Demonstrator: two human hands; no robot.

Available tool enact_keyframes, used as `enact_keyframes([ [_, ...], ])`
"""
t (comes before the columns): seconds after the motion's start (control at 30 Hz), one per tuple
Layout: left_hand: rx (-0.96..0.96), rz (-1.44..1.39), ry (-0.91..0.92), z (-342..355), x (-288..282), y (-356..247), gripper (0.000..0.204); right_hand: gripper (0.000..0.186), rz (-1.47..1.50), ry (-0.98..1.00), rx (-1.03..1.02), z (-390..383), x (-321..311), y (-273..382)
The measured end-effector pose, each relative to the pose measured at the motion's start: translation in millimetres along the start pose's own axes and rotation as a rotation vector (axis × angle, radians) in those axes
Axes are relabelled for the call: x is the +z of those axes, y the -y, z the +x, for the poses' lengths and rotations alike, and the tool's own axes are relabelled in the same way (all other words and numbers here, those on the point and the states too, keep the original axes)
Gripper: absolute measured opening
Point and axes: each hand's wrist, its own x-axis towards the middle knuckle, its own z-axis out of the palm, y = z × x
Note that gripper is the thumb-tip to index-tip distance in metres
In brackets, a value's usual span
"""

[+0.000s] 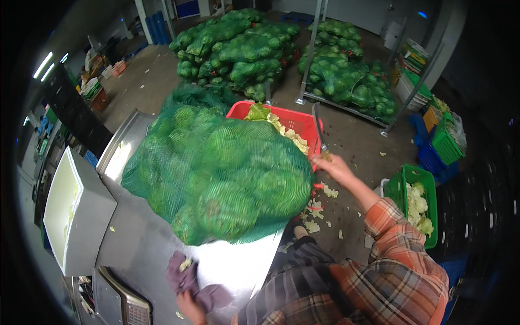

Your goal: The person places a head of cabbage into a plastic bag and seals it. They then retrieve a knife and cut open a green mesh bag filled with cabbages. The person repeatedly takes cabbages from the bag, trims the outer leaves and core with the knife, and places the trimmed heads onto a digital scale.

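At the far left, a white open-topped box [64, 208] sits on a grey block, and below it the corner of a metal weighing scale [122, 303] shows at the lower edge. Just right of these runs a bare stainless-steel table [135, 244]. On it, near the bottom edge, the left hand [187, 303] rests on a crumpled purple cloth [187, 279]; the fingers are under the folds, so I cannot tell how tightly they close.

Filling the middle of the table is a large green mesh sack of round green cabbages [216, 173], bulging, its netting stretched over pale-veined heads, its far end hanging toward a red plastic crate [292, 122] that holds loose pale leaf trimmings.

Right of the sack, the right hand [333, 165], on a plaid-sleeved arm, is closed around the handle of a long-bladed knife [318, 127], whose blade points up over the crate's rim, just beside the sack's right end.

Beyond, on the concrete floor, two stacks of more green net sacks [238, 49] stand about a metal frame [311, 54]. Scraps of leaf [317, 208] litter the floor below the hand. Farther right, a green plastic basket [428, 184] holds pale cabbage pieces, with green, blue and orange crates [441, 135] piled behind it.
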Motion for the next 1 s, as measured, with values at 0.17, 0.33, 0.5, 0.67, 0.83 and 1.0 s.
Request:
enact_keyframes([
  [0.17, -0.328, 0.006, -0.308, -7.1, -67.7, -72.0, 0.042, 0.059, 0.082, 0.330, -0.249, 84.6, 27.5, -44.5],
  [0.33, -0.262, -0.876, -0.393, 71.3, -60.2, -309.0, 0.087, 0.057, 0.294, 0.459, -0.204, 125.3, 23.5, -61.4],
  [0.5, -0.460, -1.377, -0.698, 104.2, -51.9, -359.7, 0.110, 0.066, 0.450, 0.538, 0.031, 101.2, 37.9, -37.0],
  [0.67, -0.300, -0.870, -0.571, 185.3, -37.4, -332.6, 0.092, 0.057, 0.666, 0.391, 0.132, 87.0, 55.2, -20.3],
  [0.83, -0.195, -0.807, -0.608, 201.1, -6.0, -281.7, 0.091, 0.057, 0.589, 0.483, 0.144, 106.4, 108.7, -41.0],
  [1.0, -0.114, -0.804, -0.562, 283.8, -16.1, -212.9, 0.076, 0.056, 0.611, 0.552, 0.039, 146.1, 172.6, -44.8],
])
